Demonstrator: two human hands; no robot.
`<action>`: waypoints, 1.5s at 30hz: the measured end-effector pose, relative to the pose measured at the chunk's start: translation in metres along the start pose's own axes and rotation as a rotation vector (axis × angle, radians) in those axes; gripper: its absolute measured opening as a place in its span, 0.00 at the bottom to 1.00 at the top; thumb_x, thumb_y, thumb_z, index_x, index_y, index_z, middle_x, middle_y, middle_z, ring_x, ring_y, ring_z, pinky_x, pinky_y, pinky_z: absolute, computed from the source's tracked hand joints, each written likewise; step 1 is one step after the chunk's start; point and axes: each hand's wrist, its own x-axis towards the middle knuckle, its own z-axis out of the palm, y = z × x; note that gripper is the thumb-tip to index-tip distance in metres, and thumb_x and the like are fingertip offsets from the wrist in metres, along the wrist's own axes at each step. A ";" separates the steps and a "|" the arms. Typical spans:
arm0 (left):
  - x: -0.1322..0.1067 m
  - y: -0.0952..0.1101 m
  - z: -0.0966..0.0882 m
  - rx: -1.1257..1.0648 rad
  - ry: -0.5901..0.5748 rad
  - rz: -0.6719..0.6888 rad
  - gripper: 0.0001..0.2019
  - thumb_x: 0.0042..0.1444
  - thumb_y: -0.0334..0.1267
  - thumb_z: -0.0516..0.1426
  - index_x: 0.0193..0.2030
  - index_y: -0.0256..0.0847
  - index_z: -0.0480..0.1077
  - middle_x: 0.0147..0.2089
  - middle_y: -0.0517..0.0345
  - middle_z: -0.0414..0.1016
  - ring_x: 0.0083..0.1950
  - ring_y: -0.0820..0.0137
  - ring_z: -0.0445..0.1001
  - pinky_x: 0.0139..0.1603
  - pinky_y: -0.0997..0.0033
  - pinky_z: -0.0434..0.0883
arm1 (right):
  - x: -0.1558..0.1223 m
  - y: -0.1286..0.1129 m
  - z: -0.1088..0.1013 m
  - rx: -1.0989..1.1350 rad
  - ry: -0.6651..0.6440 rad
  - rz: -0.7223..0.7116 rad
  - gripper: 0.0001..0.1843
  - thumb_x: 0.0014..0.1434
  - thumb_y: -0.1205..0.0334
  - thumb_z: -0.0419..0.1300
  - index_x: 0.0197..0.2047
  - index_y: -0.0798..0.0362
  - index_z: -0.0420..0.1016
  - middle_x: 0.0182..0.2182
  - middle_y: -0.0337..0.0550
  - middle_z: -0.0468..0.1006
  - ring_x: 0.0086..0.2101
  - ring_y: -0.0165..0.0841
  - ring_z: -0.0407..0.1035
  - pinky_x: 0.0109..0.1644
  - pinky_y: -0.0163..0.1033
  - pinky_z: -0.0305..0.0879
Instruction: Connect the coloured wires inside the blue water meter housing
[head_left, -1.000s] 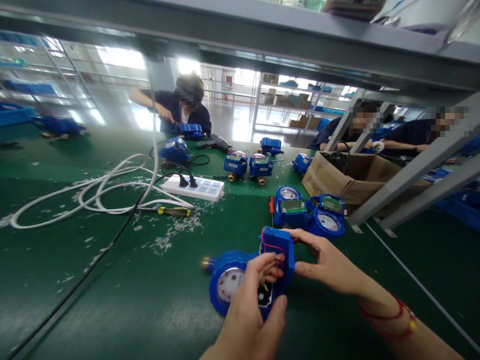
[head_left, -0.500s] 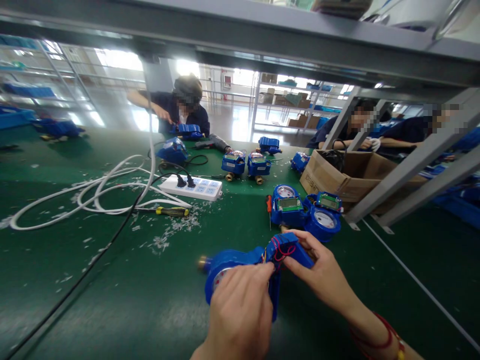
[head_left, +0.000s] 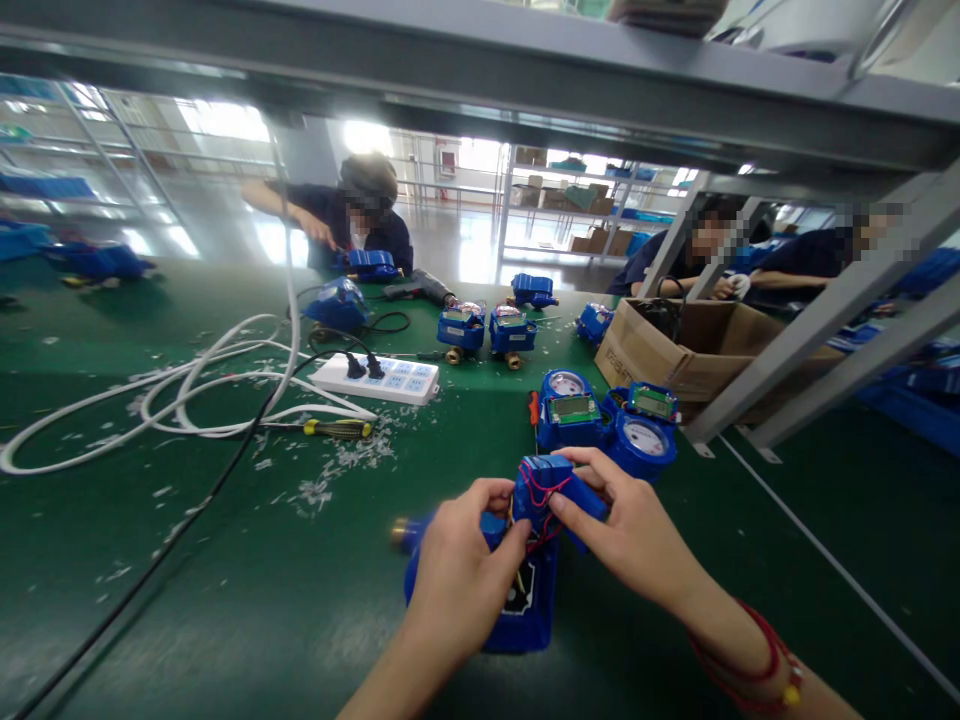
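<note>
A blue water meter (head_left: 546, 612) lies in front of me, its box-shaped housing facing up and a brass pipe end (head_left: 400, 533) pointing left. Above it, a blue cover part with red wires (head_left: 534, 480) is tilted up between both hands. My right hand (head_left: 634, 520) is closed on the cover part's right side, thumb resting by the wires. My left hand (head_left: 469, 560) pinches the part's lower left edge with thumb and fingers, and it hides much of the meter body. Just beyond my hands are two blue meters with displays (head_left: 571, 412).
A white power strip (head_left: 409, 380), a yellow-black screwdriver (head_left: 341, 429) and looped white cable lie at left among scraps. An orange-handled screwdriver (head_left: 533, 405) is beside the near meters. Several meters stand farther back. A cardboard box (head_left: 645, 355) and metal posts are at right; co-workers sit beyond.
My left hand has turned and shifted left, so its thumb and fingers now show at the cover part. The wired cover part has moved slightly left, and the housing's open inside has come into sight.
</note>
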 end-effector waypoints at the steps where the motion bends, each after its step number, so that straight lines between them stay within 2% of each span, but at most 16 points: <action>1: 0.000 0.000 -0.001 -0.048 -0.028 -0.003 0.09 0.54 0.38 0.55 0.42 0.46 0.67 0.41 0.60 0.74 0.43 0.66 0.72 0.44 0.68 0.67 | -0.003 -0.001 0.000 -0.027 -0.008 0.017 0.21 0.58 0.52 0.56 0.53 0.46 0.59 0.37 0.41 0.77 0.35 0.36 0.73 0.39 0.42 0.67; 4: 0.000 0.003 -0.006 -0.171 -0.157 -0.008 0.08 0.55 0.38 0.54 0.42 0.46 0.68 0.40 0.61 0.75 0.41 0.69 0.73 0.42 0.71 0.67 | -0.014 -0.003 0.000 -0.055 -0.046 0.084 0.23 0.58 0.51 0.55 0.54 0.46 0.55 0.34 0.40 0.76 0.32 0.36 0.72 0.35 0.41 0.67; 7: 0.000 0.006 -0.010 -0.120 -0.228 -0.001 0.07 0.55 0.39 0.54 0.41 0.48 0.70 0.39 0.62 0.76 0.40 0.68 0.73 0.41 0.70 0.66 | -0.026 -0.002 0.002 -0.039 -0.059 0.118 0.21 0.58 0.51 0.54 0.53 0.45 0.56 0.38 0.42 0.75 0.37 0.37 0.72 0.38 0.42 0.67; 11: -0.002 0.008 -0.007 0.148 -0.167 0.080 0.09 0.55 0.42 0.54 0.41 0.49 0.71 0.39 0.60 0.75 0.42 0.63 0.70 0.44 0.64 0.64 | -0.036 0.004 0.008 0.047 -0.049 0.166 0.19 0.59 0.49 0.53 0.51 0.45 0.56 0.41 0.42 0.74 0.39 0.37 0.71 0.41 0.42 0.68; 14: -0.004 0.006 -0.002 0.237 -0.144 0.148 0.10 0.57 0.43 0.52 0.43 0.48 0.71 0.38 0.58 0.75 0.41 0.63 0.70 0.42 0.62 0.63 | -0.042 0.008 0.014 0.114 -0.035 0.207 0.21 0.59 0.48 0.53 0.52 0.46 0.53 0.43 0.44 0.73 0.41 0.38 0.70 0.42 0.42 0.69; 16: -0.005 0.004 0.001 0.275 -0.116 0.204 0.11 0.57 0.42 0.51 0.43 0.46 0.70 0.37 0.57 0.74 0.40 0.63 0.70 0.42 0.62 0.63 | -0.045 0.010 0.017 0.047 -0.002 0.200 0.24 0.57 0.49 0.56 0.52 0.46 0.53 0.46 0.45 0.70 0.43 0.39 0.69 0.45 0.44 0.67; 20: -0.008 -0.001 0.007 0.318 -0.076 0.299 0.11 0.58 0.41 0.51 0.43 0.42 0.70 0.37 0.55 0.74 0.39 0.64 0.70 0.40 0.63 0.64 | -0.049 0.016 0.015 -0.128 0.119 0.176 0.36 0.49 0.50 0.62 0.57 0.43 0.49 0.52 0.47 0.64 0.48 0.43 0.65 0.47 0.48 0.66; 23: -0.011 -0.003 0.012 0.313 -0.063 0.334 0.11 0.57 0.39 0.52 0.44 0.41 0.70 0.38 0.54 0.74 0.39 0.64 0.71 0.40 0.64 0.66 | -0.050 0.017 0.012 -0.153 0.116 0.122 0.43 0.45 0.45 0.64 0.60 0.41 0.48 0.54 0.46 0.63 0.51 0.46 0.63 0.47 0.47 0.67; 26: -0.011 -0.002 0.010 0.278 -0.067 0.332 0.10 0.56 0.37 0.53 0.43 0.41 0.70 0.38 0.55 0.75 0.39 0.65 0.70 0.42 0.66 0.66 | -0.048 0.014 0.012 -0.190 0.070 0.045 0.35 0.48 0.46 0.62 0.57 0.44 0.56 0.53 0.46 0.65 0.51 0.45 0.64 0.50 0.47 0.65; 29: -0.008 0.002 0.000 0.222 -0.186 0.244 0.08 0.54 0.35 0.56 0.42 0.46 0.70 0.37 0.61 0.74 0.39 0.68 0.70 0.40 0.70 0.65 | -0.044 0.009 0.012 -0.179 0.047 0.086 0.23 0.56 0.54 0.56 0.54 0.45 0.59 0.50 0.44 0.69 0.49 0.41 0.66 0.51 0.46 0.64; 32: -0.002 0.005 -0.011 0.122 -0.289 0.167 0.08 0.58 0.38 0.52 0.42 0.49 0.70 0.38 0.65 0.75 0.40 0.72 0.71 0.42 0.73 0.65 | -0.039 0.007 0.009 -0.096 0.031 0.137 0.22 0.58 0.57 0.55 0.55 0.44 0.57 0.48 0.42 0.71 0.47 0.37 0.68 0.51 0.44 0.65; 35: 0.002 0.005 -0.016 0.045 -0.271 0.129 0.11 0.62 0.39 0.47 0.41 0.48 0.70 0.39 0.67 0.75 0.40 0.75 0.72 0.42 0.76 0.65 | -0.030 0.005 0.001 -0.011 -0.011 0.128 0.22 0.58 0.56 0.56 0.55 0.44 0.57 0.45 0.40 0.73 0.44 0.35 0.70 0.48 0.41 0.67; 38: 0.002 0.004 -0.016 0.049 -0.263 0.140 0.09 0.60 0.40 0.49 0.43 0.47 0.68 0.42 0.65 0.74 0.43 0.74 0.72 0.44 0.76 0.65 | -0.017 0.003 -0.007 -0.012 -0.067 0.075 0.16 0.58 0.56 0.56 0.50 0.45 0.62 0.42 0.38 0.75 0.41 0.34 0.71 0.46 0.40 0.66; 41: 0.001 0.001 -0.015 0.084 -0.280 0.188 0.10 0.60 0.36 0.50 0.47 0.47 0.65 0.44 0.64 0.74 0.44 0.74 0.72 0.45 0.76 0.66 | -0.005 0.000 -0.012 -0.046 -0.127 0.030 0.14 0.58 0.55 0.56 0.47 0.47 0.66 0.40 0.39 0.76 0.40 0.36 0.71 0.45 0.41 0.66; 45: 0.002 -0.004 -0.009 0.176 -0.174 0.249 0.10 0.57 0.32 0.51 0.44 0.47 0.67 0.39 0.66 0.75 0.40 0.76 0.72 0.41 0.78 0.66 | 0.003 0.000 -0.014 -0.091 -0.143 -0.005 0.17 0.57 0.56 0.57 0.50 0.49 0.68 0.45 0.43 0.76 0.45 0.40 0.69 0.49 0.44 0.63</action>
